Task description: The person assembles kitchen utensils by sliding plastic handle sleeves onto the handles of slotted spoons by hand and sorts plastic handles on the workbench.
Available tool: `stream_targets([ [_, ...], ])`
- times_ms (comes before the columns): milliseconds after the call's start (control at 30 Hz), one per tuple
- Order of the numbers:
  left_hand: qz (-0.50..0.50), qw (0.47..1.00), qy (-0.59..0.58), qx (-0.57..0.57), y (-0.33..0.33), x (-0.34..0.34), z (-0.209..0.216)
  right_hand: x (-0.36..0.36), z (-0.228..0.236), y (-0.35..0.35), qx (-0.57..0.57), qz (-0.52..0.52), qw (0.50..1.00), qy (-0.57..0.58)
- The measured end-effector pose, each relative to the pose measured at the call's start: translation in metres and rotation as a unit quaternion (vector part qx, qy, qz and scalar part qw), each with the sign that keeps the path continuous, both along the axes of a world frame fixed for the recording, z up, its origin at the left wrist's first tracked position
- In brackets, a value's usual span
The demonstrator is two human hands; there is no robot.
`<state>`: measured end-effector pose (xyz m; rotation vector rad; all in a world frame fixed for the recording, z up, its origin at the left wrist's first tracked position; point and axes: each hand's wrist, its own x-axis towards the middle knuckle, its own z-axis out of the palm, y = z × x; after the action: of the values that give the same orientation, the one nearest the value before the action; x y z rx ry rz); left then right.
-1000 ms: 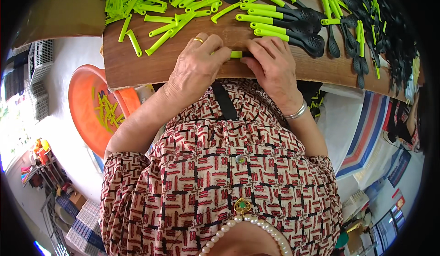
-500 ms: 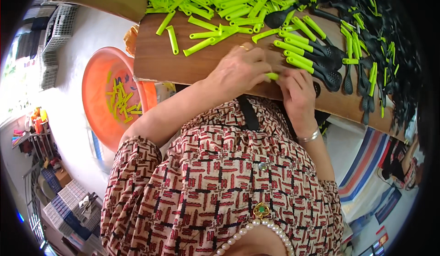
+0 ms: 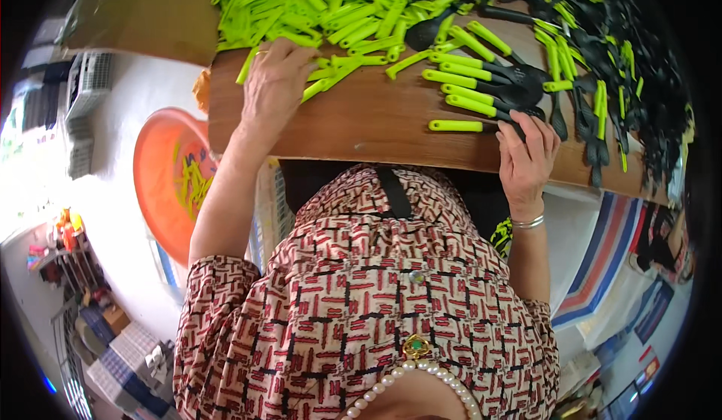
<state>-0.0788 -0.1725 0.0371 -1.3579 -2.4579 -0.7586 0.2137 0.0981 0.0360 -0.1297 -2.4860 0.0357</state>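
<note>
On the wooden table my right hand has its fingers bent around the black shaft and head of a slotted spoon with a green handle. The handle points left and lies flat; my fingers hide the spoon's head. Just beyond it lies a row of similar black spoons with green handles. To the left, my left hand reaches palm down over loose green handles at the near edge of the pile. Its fingers bend down and their tips are hidden, so any hold there cannot be made out.
A large heap of green handles covers the far side of the table. Black utensils are piled at the right. An orange basin with green pieces stands left, below the table. Cardboard lies at the far left.
My hands have moved apart from around the green handle. The left went left to the loose handles; the right moved right and laid the spoon beside the row. The view has shifted slightly.
</note>
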Motion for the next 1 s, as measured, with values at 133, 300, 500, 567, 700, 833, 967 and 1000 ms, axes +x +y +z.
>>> stream_targets([
  [133,-0.031,0.998,-0.034,-0.035,0.016,0.018,0.010,0.024,0.008,0.014,-0.005,-0.097,0.995,0.021],
  [300,-0.033,0.993,0.077,-0.083,0.018,0.029,0.007,0.045,0.011,0.041,-0.025,-0.191,0.979,0.065],
  [500,-0.042,0.994,0.076,-0.062,0.014,0.035,0.002,0.058,0.028,0.110,-0.036,-0.277,0.954,0.106],
  [567,-0.040,0.997,0.056,-0.027,0.014,0.038,0.002,0.064,0.020,0.155,-0.069,-0.281,0.951,0.107],
  [700,-0.040,0.996,0.078,0.001,0.021,0.047,0.002,0.038,0.005,0.233,-0.057,-0.283,0.957,0.042],
  [833,-0.011,0.999,0.019,0.031,0.020,0.051,0.005,-0.017,0.018,0.246,0.059,-0.230,0.970,-0.053],
  [967,-0.012,0.999,-0.023,0.040,0.022,0.053,0.008,-0.044,0.015,0.248,0.095,-0.192,0.966,-0.144],
  [1000,-0.024,0.998,-0.024,0.051,0.023,0.055,0.010,-0.054,0.010,0.246,0.146,-0.212,0.956,-0.141],
])
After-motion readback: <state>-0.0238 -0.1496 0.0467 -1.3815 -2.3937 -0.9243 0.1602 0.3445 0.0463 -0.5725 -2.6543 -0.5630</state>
